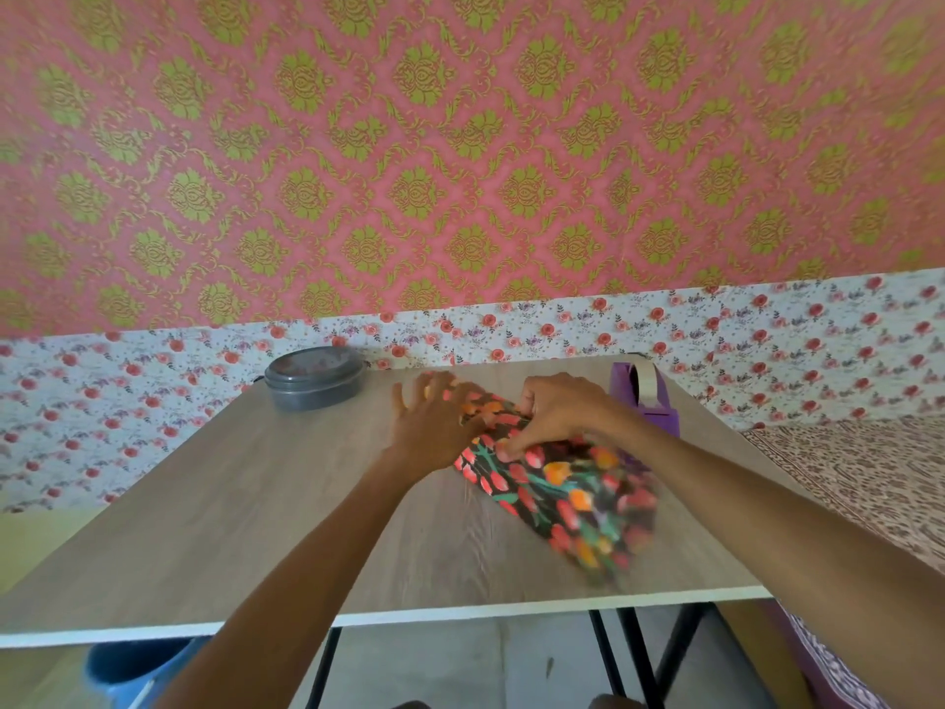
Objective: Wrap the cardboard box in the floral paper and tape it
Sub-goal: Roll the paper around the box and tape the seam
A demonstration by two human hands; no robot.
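At the bottom left of the frame, below the counter's near edge, part of a blue bin (128, 662) is seen. On the wood-grain counter (230, 504), right of centre, the floral paper (567, 496) is wrapped round a long parcel lying aslant. The cardboard box is judged to be inside, since no bare cardboard is shown. The parcel's near end is blurred, so the state of its fold cannot be told.

At the far end, the left hand (434, 427) is laid flat on the paper with fingers straight and spread. Its grip is apart, pressing rather than holding. Just beside it, the right hand (557, 409) is curled over the parcel's top, its grip clamped on a fold of the paper between thumb and fingertips.

Behind the right hand, a purple tape dispenser (647, 396) stands near the counter's far right. A grey lidded container (314, 376) sits well apart at the far left.

The far end fold is judged to be in hand, and no tape is made out on it. Should the pinch be let go to reach the dispenser, the fold could spring open under a flat press alone. Pulled too hard, the paper could tear at a corner — or the parcel could slide on the smooth counter.
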